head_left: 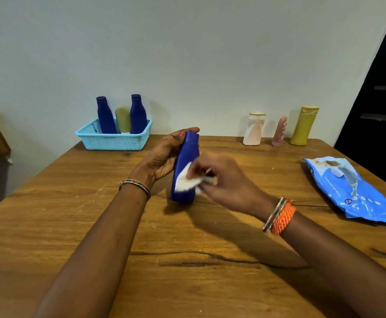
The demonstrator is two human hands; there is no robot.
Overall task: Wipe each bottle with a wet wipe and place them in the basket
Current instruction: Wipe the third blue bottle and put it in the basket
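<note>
Wooden table [95, 237], frame centre: left hand [162, 157] grips blue bottle [185, 171]; right hand [221, 180] pinches wet wipe [185, 181] against it. Wiping step. Next, likely: basket [114, 140], upper left.

Head-worn view, forward and down, near table [187, 283]

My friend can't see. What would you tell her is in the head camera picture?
A person's left hand holds a dark blue plastic bottle over a wooden table while the right hand rubs it with a white wet wipe. Three bottles stand in a light blue plastic basket; three more wait by the wall.
</note>
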